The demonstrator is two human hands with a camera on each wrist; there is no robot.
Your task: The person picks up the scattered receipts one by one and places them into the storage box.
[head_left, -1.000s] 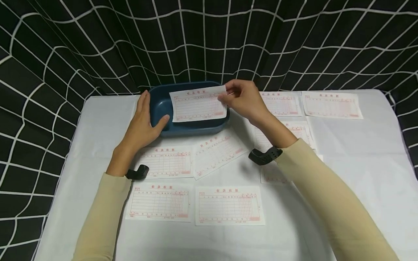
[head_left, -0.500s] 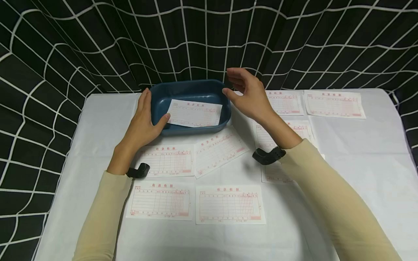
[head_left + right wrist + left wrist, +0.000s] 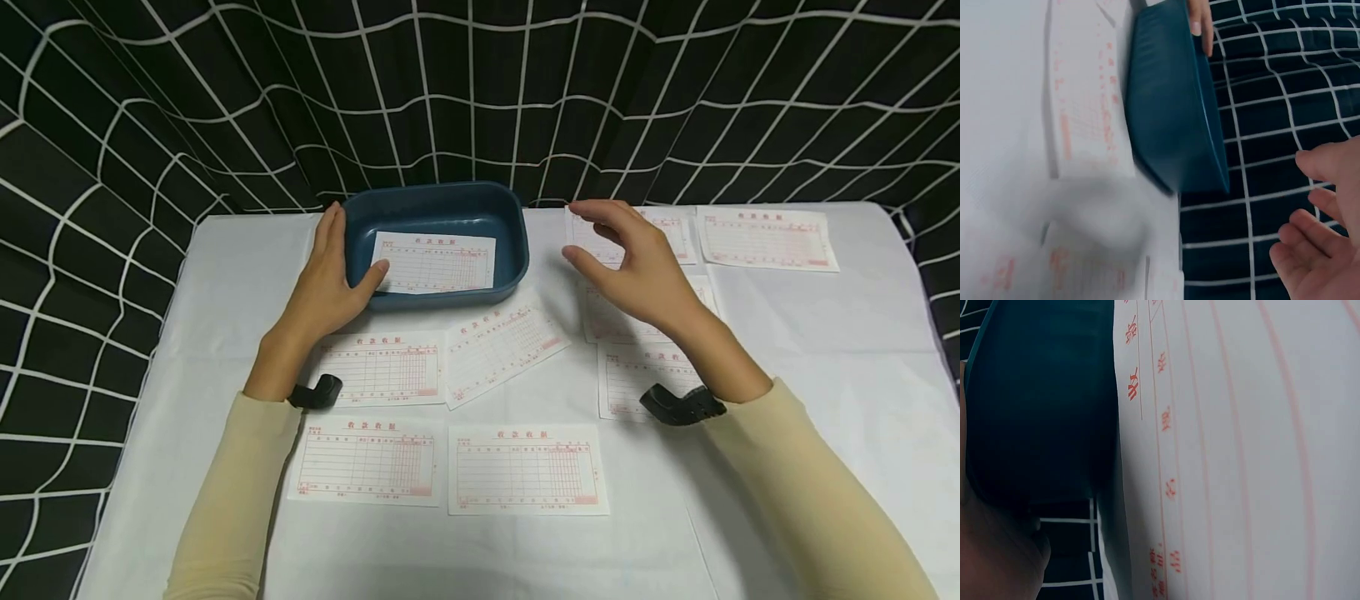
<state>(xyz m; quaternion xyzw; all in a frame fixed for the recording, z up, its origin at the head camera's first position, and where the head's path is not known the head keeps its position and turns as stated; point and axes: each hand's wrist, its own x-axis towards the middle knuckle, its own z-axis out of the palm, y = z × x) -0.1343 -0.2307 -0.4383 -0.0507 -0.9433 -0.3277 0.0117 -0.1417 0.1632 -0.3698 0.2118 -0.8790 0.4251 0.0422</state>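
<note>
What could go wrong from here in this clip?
If the left hand, resting on the blue bin, shifts it, it might disturb the slanted slip close by.

The slips beneath the right hand lie flat and close together, so it may fumble one or lift two.

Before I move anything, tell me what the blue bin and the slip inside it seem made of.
The blue bin: probably smooth, satin plastic, judging by its soft highlights and rounded corners. The slip inside it: likely thin, matte paper, flat and without shine, printed in red.
</note>
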